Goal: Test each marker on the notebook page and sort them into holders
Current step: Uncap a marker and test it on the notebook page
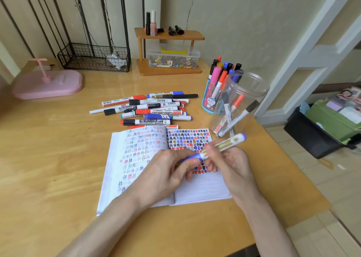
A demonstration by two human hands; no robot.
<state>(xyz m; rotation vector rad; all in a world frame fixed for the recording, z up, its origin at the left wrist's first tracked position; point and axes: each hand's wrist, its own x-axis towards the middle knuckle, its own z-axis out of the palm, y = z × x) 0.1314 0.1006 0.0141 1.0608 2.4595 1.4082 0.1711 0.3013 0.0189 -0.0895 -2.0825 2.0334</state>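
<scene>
Tabletop of pale yellow wood fills most of the view, pushed into a corner of cream walls. At its back edge stand a black wire basket, a pink stand and a small wooden shelf with a plastic box under it. A black bin sits on the tiled floor off the right edge.

An open notebook lies near the front, its pages covered with rows of coloured test marks. Just behind it lie the loose markers in a heap. To the right stand a blue cup packed with upright markers and, nearer, a clear jar with a few leaning inside.

Both hands meet above the notebook's right page, holding one blue marker slantwise, its far end pointing towards the jar. The right hand pinches the barrel about midway between thumb and fingers. The left hand has its fingers curled round the near end, where the blue cap is. Motion blur makes it hard to tell, but the cap seems to be on the barrel.
</scene>
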